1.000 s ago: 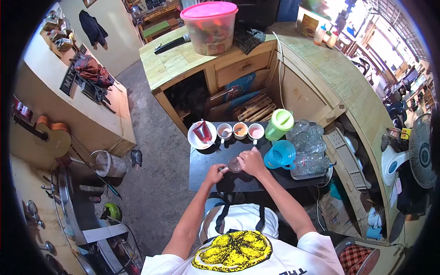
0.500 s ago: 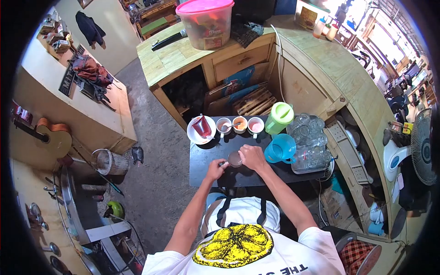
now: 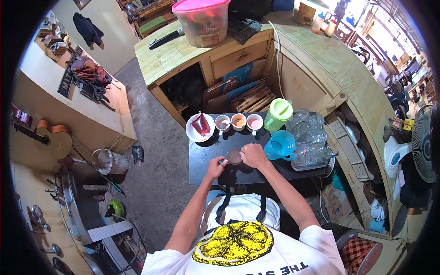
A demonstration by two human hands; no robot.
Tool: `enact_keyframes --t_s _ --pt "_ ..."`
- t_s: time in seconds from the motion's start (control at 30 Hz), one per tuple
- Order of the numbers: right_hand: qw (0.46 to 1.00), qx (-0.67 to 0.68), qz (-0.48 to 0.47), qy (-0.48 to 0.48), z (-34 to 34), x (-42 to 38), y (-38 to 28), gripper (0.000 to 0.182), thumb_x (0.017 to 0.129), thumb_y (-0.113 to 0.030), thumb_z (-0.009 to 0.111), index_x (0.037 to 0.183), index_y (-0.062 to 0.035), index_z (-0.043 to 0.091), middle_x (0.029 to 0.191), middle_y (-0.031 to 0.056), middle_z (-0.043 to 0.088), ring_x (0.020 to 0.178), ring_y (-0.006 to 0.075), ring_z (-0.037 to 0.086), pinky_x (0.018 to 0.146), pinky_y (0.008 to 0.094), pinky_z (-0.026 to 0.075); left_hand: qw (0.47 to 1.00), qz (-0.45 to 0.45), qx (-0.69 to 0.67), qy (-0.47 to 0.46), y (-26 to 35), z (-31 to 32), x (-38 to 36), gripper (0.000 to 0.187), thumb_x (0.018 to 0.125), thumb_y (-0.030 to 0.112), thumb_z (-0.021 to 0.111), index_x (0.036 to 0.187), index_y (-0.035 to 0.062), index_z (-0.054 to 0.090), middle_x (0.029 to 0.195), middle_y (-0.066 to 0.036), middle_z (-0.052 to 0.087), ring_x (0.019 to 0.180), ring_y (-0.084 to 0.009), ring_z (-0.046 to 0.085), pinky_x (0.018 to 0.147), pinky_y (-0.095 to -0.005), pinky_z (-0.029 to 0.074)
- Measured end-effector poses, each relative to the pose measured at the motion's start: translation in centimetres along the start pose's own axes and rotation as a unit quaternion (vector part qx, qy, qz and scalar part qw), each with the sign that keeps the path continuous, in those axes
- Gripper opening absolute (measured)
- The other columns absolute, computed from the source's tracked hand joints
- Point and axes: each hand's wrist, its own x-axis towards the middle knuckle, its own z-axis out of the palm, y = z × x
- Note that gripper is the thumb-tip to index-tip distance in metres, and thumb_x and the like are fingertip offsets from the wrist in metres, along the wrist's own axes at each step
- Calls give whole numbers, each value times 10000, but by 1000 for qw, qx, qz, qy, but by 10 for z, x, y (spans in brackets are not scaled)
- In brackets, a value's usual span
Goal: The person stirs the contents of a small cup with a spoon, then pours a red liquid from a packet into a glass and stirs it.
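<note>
Over the dark table (image 3: 201, 169) my right hand (image 3: 253, 156) is closed at the right rim of a round brown container (image 3: 234, 156). On its other side my left hand (image 3: 215, 167) has its fingers pinched together near the rim; what they hold is too small to tell. Behind them stand a white bowl with a red packet (image 3: 200, 125) and three cups: one (image 3: 222, 123) with a spoon, one (image 3: 238, 121) with orange contents, one (image 3: 254, 123) with pink contents.
To the right are a green lidded pitcher (image 3: 278, 114), a blue jug (image 3: 280, 145) and a tray of upturned glasses (image 3: 309, 140). A wooden counter (image 3: 160, 59) rises behind the table, with a pink-lidded tub (image 3: 201, 25) on top. A fan (image 3: 424, 144) stands far right.
The view has shifted slightly. The brown container appears turned more toward the camera, and my right hand has moved a little at its rim.
</note>
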Motion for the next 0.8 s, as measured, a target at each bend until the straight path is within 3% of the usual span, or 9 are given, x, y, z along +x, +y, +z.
enact_keyframes --t_s 0.07,0.17,0.27,0.37,0.47,0.57,0.63,0.73,0.8 --pt "999 29 -12 -34 -1 -1 -2 215 857 -204 636 729 -39 689 776 152 678 738 345 677 682 458 535 1000 1 0 3 2 -1 -1 202 925 213 658 981 28 718 691 -19 637 576 -92 585 528 -284 461" --pt "993 98 -1 62 -2 -2 -8 227 854 -207 634 725 -26 687 768 153 679 739 345 678 686 463 534 1000 -2 -5 6 -1 2 0 221 924 230 659 989 27 718 689 -39 647 572 -112 597 542 -301 470" --pt "994 44 33 95 -8 2 -11 241 853 -205 631 716 -14 684 750 166 669 734 359 669 691 472 532 1000 -6 -3 9 -5 1 1 242 924 249 654 1001 29 720 688 -80 670 569 -146 622 568 -335 489" --pt "998 -10 18 66 -1 1 -4 246 853 -207 632 722 -6 684 748 176 666 732 373 663 691 482 527 1000 -6 -6 3 -7 3 3 237 927 243 654 997 26 719 691 -57 658 572 -126 609 557 -316 481" --pt "999 11 16 -31 -4 2 -4 237 856 -209 630 744 -10 693 765 177 672 743 371 663 691 485 525 1000 -1 -10 2 -5 2 3 233 933 237 652 986 20 717 692 -16 634 572 -92 586 540 -282 467" --pt "998 65 -5 -26 -2 3 -4 230 847 -211 636 751 -11 694 770 179 677 755 371 666 696 486 528 1000 13 8 9 -2 1 1 229 934 231 647 984 20 719 691 -13 637 567 -91 586 539 -282 468" --pt "997 61 22 31 -2 6 -7 224 837 -212 642 745 -15 696 762 179 679 755 371 669 700 483 532 998 34 44 15 -11 2 4 226 933 226 646 986 19 720 688 -12 639 561 -91 586 535 -284 469" --pt "997 29 43 57 1 4 -7 225 830 -223 646 735 -26 698 766 190 687 764 362 683 711 478 543 997 19 55 57 -12 7 3 231 901 252 655 984 49 727 696 -117 670 612 -219 651 635 -385 504" --pt "998 11 47 39 1 2 -5 220 835 -222 643 742 -31 700 767 185 685 762 359 682 705 477 540 998 -20 47 31 -4 6 3 233 901 255 654 985 50 727 693 -117 671 622 -219 659 637 -383 506"
